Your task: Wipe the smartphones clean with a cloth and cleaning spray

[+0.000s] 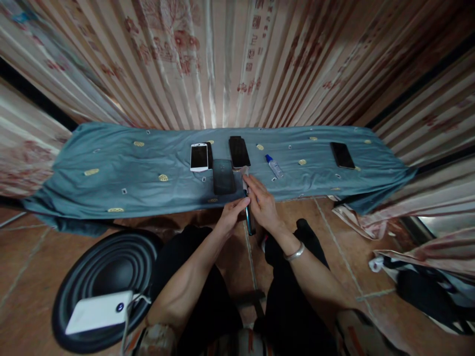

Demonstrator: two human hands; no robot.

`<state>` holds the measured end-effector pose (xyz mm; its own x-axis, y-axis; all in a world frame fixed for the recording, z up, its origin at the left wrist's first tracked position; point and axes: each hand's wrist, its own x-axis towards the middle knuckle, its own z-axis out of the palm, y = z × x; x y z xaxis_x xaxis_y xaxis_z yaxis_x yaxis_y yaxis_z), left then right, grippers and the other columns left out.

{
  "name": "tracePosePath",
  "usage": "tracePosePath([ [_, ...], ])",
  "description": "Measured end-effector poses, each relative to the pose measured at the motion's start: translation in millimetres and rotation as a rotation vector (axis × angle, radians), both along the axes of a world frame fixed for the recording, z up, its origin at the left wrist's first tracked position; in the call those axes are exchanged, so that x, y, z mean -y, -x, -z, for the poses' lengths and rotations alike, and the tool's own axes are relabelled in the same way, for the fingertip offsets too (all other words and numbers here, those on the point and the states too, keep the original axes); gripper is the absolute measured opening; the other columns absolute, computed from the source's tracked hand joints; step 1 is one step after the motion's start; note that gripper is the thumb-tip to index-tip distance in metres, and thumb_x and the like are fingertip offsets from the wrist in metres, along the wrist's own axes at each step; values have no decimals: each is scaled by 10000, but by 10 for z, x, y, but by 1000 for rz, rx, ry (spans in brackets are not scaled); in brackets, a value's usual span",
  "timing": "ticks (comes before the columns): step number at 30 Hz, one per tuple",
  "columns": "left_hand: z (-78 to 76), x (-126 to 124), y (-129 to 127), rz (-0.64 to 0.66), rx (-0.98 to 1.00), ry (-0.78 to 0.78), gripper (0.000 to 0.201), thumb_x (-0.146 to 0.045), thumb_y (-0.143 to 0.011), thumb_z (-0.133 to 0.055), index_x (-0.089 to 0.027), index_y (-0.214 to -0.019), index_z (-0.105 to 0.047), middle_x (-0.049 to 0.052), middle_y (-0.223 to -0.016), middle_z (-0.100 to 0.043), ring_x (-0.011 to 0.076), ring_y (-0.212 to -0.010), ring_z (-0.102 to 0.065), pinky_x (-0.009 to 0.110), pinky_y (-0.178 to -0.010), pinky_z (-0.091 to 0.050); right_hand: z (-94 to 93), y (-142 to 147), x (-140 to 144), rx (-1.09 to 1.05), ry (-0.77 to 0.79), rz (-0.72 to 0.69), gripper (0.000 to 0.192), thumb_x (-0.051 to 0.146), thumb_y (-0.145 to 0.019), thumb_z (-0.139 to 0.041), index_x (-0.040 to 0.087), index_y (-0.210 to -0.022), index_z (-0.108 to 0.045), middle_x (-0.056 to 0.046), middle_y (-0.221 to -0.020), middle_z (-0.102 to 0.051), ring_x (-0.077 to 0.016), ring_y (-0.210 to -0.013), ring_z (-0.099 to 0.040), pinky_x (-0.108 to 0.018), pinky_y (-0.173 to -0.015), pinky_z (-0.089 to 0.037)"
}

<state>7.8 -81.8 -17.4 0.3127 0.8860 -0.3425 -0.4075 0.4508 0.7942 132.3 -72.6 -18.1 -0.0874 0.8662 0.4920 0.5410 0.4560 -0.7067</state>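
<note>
Over the near edge of the bench, my left hand [233, 213] pinches a slim dark phone [248, 220] with a bluish shine, seen nearly edge-on. My right hand [262, 201] is closed along the phone's other side. At its fingertips shows a small pale piece [244, 171] that looks like cloth or tissue, pressed against the phone's far end. Just beyond lie a black phone [239, 152] and a dark, flat phone-like slab [223, 177]. A white phone [199, 157] partly covers another dark item. A small clear bottle with a blue cap [275, 167] lies to the right.
A blue-green patterned cloth [178, 195] covers the long bench, with another dark phone [342, 155] at its right. Curtains [222, 64] hang behind. On a round black ridged stool [100, 267] at lower left lies a white power bank [98, 312] with a cable.
</note>
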Motion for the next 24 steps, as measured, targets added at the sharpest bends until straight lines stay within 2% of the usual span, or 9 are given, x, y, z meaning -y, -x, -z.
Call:
tracePosePath([
  [5,15,-22,46,-41,-5,-36,444,-543,-480,-872,-161,-640,-713,2,-639,-676,152,-658,-595,297,-727,-464,95,-5,-68,-14,50,-34,480,250,-979,-369,236,-1440,-502,-60,-1465,-541,-194,-1384,-472,-444,-1185,-362],
  [13,98,-69,80,-59,10,-41,521,-473,-504,-887,-155,-901,-770,33,-818,-743,176,-779,-663,296,-781,-483,245,-51,-172,-115,121,-15,461,264,-954,-426,238,-1397,-553,-53,-1428,-580,-202,-1351,-516,-446,-1171,-376],
  [19,124,-97,70,-68,17,-53,509,-478,-533,-876,-153,-911,-771,33,-819,-748,182,-797,-667,302,-801,-486,197,-16,-160,-114,97,-13,453,258,-958,-428,243,-1391,-561,-52,-1432,-576,-199,-1348,-520,-429,-1170,-380],
  [24,102,-91,38,-53,32,-83,432,-512,-562,-855,-147,-770,-754,35,-764,-736,191,-816,-666,310,-835,-474,113,11,-128,-103,61,-32,464,251,-967,-408,253,-1412,-538,-46,-1461,-547,-194,-1369,-494,-426,-1182,-363],
])
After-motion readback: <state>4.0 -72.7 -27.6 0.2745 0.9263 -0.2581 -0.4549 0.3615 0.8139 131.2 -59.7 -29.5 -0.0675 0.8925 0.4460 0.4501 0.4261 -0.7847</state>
